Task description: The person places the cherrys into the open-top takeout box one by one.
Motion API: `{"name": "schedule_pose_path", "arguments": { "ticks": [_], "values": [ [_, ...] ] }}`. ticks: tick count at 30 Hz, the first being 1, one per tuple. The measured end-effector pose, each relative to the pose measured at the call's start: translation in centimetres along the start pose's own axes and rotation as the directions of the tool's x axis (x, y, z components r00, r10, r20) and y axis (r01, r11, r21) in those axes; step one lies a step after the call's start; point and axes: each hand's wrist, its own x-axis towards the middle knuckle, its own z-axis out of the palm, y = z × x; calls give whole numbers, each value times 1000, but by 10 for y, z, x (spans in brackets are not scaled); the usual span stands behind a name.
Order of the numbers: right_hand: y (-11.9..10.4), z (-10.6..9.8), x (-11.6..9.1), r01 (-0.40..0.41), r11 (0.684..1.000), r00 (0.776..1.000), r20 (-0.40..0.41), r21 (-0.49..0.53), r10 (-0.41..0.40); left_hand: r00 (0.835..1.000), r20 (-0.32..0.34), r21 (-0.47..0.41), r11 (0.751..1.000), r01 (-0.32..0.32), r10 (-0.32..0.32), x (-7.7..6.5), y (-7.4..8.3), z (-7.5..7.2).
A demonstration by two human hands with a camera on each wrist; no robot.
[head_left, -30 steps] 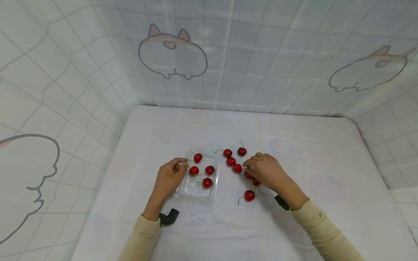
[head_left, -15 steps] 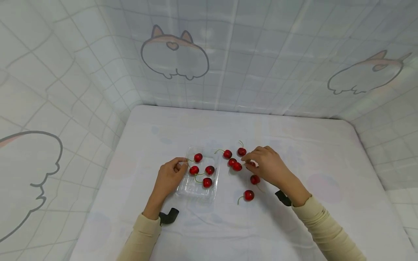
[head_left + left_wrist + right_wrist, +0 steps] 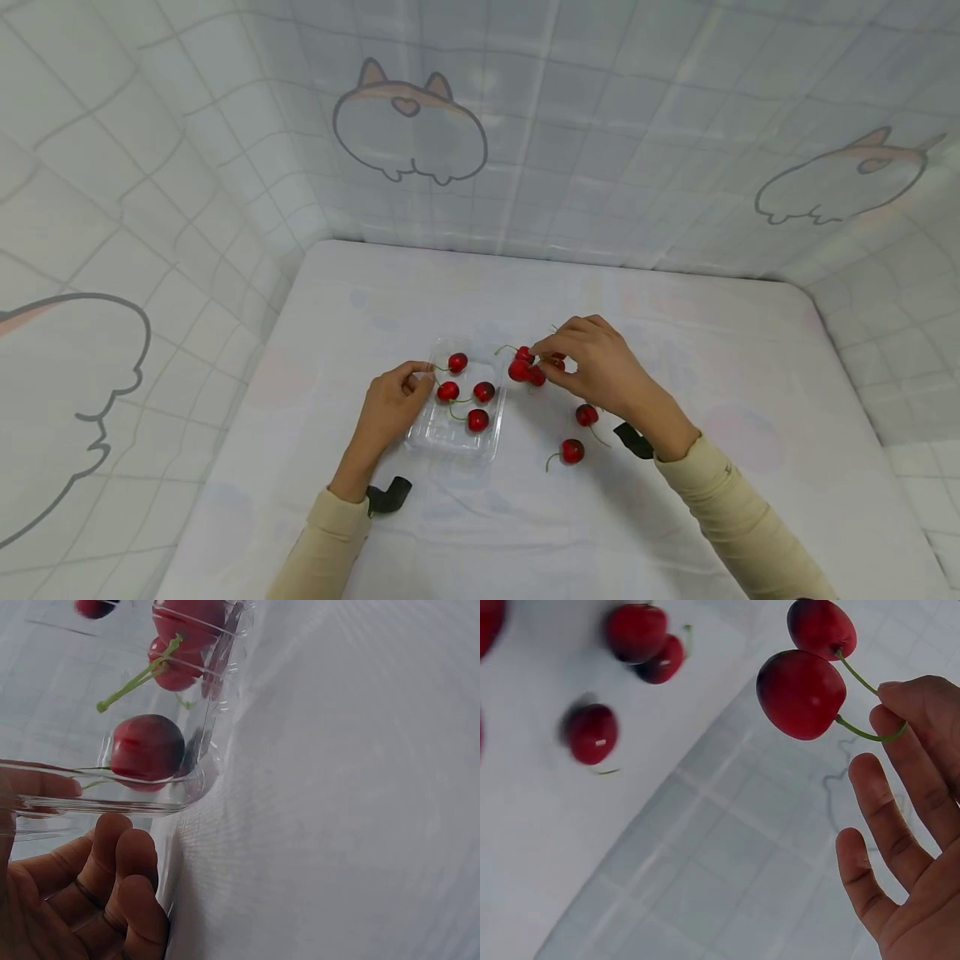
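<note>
Pale tiled-print hangings around a white-covered table, as my head feed shows them.
I see grey grid lines across the back hanging (image 3: pixel 600 183), the left hanging (image 3: pixel 202 200) and the right hanging (image 3: pixel 900 358). On the back one I make out a round cartoon animal (image 3: pixel 411 137) with orange-tinted ears, a small heart mark and stubby feet; a similar cartoon (image 3: pixel 840 183) sits further right, and a larger grey outline (image 3: pixel 67 408) is cut off at my left edge. The white tablecloth (image 3: pixel 345 308) has rounded far corners, shallow creases towards me and faint blots, including a pinkish patch (image 3: pixel 742 437) on the right.
</note>
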Motion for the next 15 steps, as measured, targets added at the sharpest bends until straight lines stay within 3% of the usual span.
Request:
{"name": "schedule_pose_path", "arguments": {
  "ticks": [6, 15],
  "values": [
    [-12, 6, 26, 54, 998, 998, 5, 27, -55, 1000, -6, 2, 1000, -2, 2, 1, -3, 0],
    [-21, 29, 58, 88, 996, 994, 57, 21, -89, 1000, -2, -8, 1000, -30, 30, 2, -6, 0]
  ]
}}
